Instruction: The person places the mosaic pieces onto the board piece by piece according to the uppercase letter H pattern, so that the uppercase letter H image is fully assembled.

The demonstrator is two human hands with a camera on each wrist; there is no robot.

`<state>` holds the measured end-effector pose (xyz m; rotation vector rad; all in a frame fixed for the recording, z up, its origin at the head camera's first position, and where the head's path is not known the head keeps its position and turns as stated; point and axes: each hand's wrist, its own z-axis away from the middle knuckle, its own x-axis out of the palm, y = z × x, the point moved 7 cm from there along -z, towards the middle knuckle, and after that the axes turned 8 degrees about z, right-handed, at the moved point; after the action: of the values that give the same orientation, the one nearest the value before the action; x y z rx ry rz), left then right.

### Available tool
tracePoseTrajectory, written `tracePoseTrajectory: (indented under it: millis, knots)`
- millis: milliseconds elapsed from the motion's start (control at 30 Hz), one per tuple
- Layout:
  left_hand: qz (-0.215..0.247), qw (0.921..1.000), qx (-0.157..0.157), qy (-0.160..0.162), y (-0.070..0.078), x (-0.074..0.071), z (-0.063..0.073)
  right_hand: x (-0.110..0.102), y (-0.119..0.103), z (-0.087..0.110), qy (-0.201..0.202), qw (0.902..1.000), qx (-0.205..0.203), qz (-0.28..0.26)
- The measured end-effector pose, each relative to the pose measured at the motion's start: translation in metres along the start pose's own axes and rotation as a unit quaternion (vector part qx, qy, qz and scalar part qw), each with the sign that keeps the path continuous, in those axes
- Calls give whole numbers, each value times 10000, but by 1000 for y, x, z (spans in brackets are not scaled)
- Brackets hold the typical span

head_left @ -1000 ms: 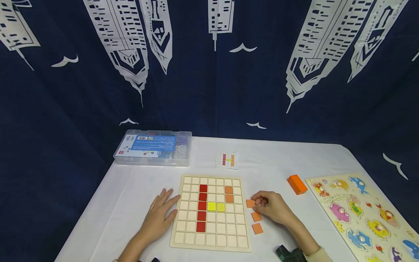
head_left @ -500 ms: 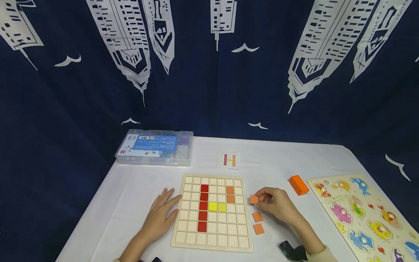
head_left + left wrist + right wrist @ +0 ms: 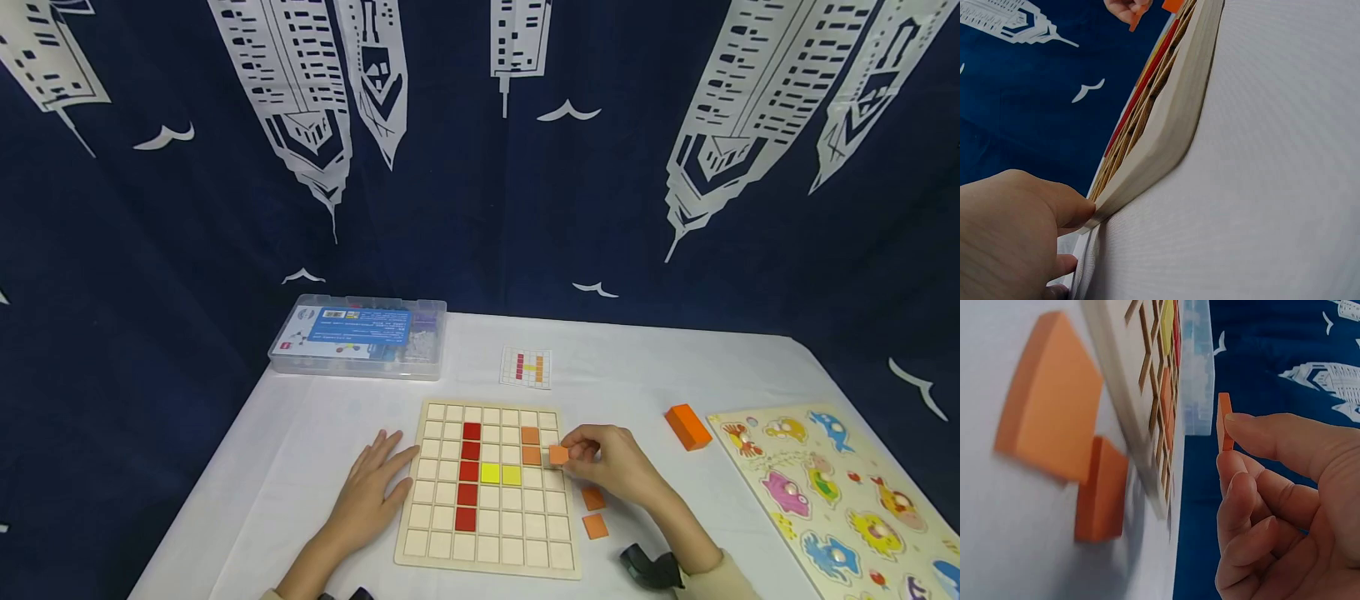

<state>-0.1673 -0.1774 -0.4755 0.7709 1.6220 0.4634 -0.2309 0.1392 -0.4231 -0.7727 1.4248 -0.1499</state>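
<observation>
A wooden grid board (image 3: 487, 552) lies on the white table with a column of red tiles (image 3: 468, 472), two yellow tiles (image 3: 500, 474) and two orange tiles (image 3: 530, 446) set in its cells. My right hand (image 3: 618, 462) pinches an orange square tile (image 3: 1225, 422) between thumb and index finger, above the board's right edge. Two loose orange tiles (image 3: 595, 512) lie on the table to the right of the board. My left hand (image 3: 367, 492) rests flat with its fingers spread, fingertips touching the board's left edge; the left wrist view shows the thumb side of that hand (image 3: 1029, 212) against it.
Behind the board lies a small pattern card (image 3: 526, 368). A clear plastic case (image 3: 358, 337) stands at the back left. To the right are an orange block (image 3: 687, 427) and an animal puzzle board (image 3: 840, 500). A dark blue printed curtain (image 3: 480, 208) hangs behind the table.
My right hand has lifted the orange tile off the table and carried it left over the board's right edge. The left hand has stayed at the board's left edge.
</observation>
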Motion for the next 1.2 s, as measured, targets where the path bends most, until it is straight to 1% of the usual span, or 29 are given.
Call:
tracePoseTrajectory:
  millis: [300,700,1000,1200]
  knots:
    - [-8,10000,-6,3,1,-1,1,15,-15,-2,-326,9990,-248,-156]
    - [34,10000,-1,14,2,-1,1,31,-20,-5,-678,9971,-346,-94]
    - [25,10000,3,32,2,-1,1,38,-24,-7,-705,9968,-386,-29]
    - [37,10000,-8,11,2,-1,1,35,-24,-5,-717,9967,-373,-100]
